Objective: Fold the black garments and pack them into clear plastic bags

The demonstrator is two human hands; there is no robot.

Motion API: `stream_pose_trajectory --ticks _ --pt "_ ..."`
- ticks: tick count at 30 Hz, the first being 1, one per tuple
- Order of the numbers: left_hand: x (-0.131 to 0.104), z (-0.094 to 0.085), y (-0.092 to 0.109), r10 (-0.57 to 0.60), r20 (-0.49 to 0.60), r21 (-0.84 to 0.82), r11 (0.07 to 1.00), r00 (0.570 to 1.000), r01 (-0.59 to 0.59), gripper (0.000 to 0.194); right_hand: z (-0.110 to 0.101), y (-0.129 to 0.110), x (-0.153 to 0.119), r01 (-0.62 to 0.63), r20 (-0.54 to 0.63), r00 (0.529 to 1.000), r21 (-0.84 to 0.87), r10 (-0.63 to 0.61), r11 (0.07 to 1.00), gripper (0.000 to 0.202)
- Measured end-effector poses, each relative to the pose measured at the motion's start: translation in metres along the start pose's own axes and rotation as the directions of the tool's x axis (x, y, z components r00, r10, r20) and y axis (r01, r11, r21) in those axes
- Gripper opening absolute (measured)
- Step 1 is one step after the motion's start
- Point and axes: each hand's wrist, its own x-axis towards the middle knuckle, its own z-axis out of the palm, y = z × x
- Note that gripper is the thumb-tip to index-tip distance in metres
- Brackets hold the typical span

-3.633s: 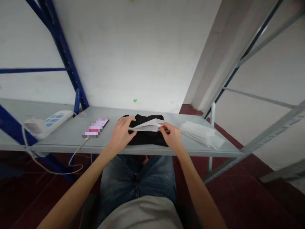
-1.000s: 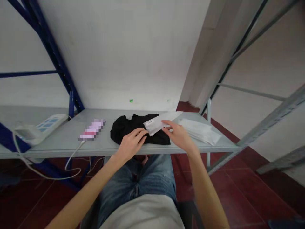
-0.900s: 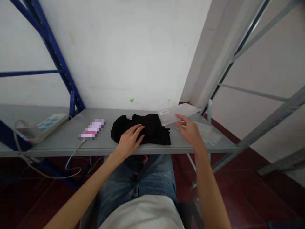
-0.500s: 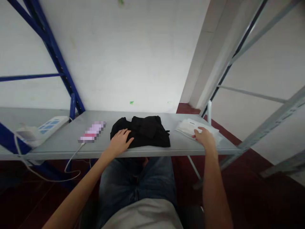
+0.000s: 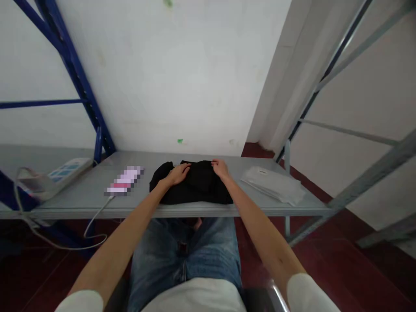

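Note:
A folded black cloth (image 5: 198, 188) lies on the grey shelf top (image 5: 130, 203), close to its front edge. My left hand (image 5: 178, 174) is closed on the cloth's upper left part, fingers pressed together. At its upper right edge, my right hand (image 5: 220, 168) pinches the black fabric. To the right of the cloth rests a stack of thin white bags (image 5: 273, 184), touched by neither hand.
A phone (image 5: 125, 180) with a blurred screen lies at the left, joined to a white cable. Further left is a white power strip (image 5: 66, 173). Blue posts (image 5: 78, 73) and grey posts (image 5: 360, 182) frame the shelf; a white wall stands behind.
My right hand has left the white bags and moved left to grip the black cloth. My left hand has slid up and right across the cloth, its fingers drawn in.

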Motion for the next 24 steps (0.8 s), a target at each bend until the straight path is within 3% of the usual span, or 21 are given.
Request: stream_pose_trajectory --ticks 4,7,9,12,14,17,19,21,24 --pt "0.001 0.009 -0.013 0.022 -0.012 0.008 1.000 1.000 -0.022 0.051 0.005 0.013 -0.007 -0.036 -0.105 0.994 -0.045 0.031 0.998 0.045" --pt "0.002 0.007 -0.013 0.027 -0.013 0.013 1.000 1.000 -0.027 0.051 0.001 0.011 -0.014 -0.028 -0.152 0.988 -0.061 0.018 0.998 0.047" --pt "0.000 0.000 -0.006 0.041 -0.061 0.012 0.999 0.997 -0.040 0.049 -0.006 0.007 -0.020 0.005 -0.199 0.980 -0.076 -0.020 0.997 0.049" --pt "-0.015 -0.015 0.018 0.079 -0.229 0.020 0.997 0.970 -0.077 0.043 -0.024 0.002 -0.036 0.107 -0.244 0.960 -0.138 -0.138 0.985 0.048" --pt "-0.033 -0.023 0.042 0.118 -0.283 0.044 0.993 0.952 -0.110 0.039 -0.038 0.002 -0.052 0.139 -0.162 0.972 -0.202 -0.172 0.970 0.040" --pt "-0.057 -0.027 0.077 0.274 -0.117 0.089 0.960 0.955 -0.265 0.049 -0.053 0.000 -0.074 0.129 0.042 0.992 -0.293 -0.122 0.947 0.027" --pt "-0.067 -0.025 0.091 0.313 -0.032 0.108 0.945 0.949 -0.308 0.042 -0.057 -0.003 -0.083 0.131 0.136 0.987 -0.318 -0.091 0.939 0.026" --pt "-0.070 -0.022 0.096 0.286 -0.025 0.093 0.955 0.958 -0.283 0.028 -0.055 -0.006 -0.087 0.127 0.194 0.979 -0.316 -0.067 0.940 0.030" --pt "-0.070 -0.021 0.093 0.159 -0.156 0.033 0.987 0.975 -0.155 0.018 -0.049 -0.005 -0.085 0.093 0.211 0.977 -0.297 -0.030 0.950 0.040"
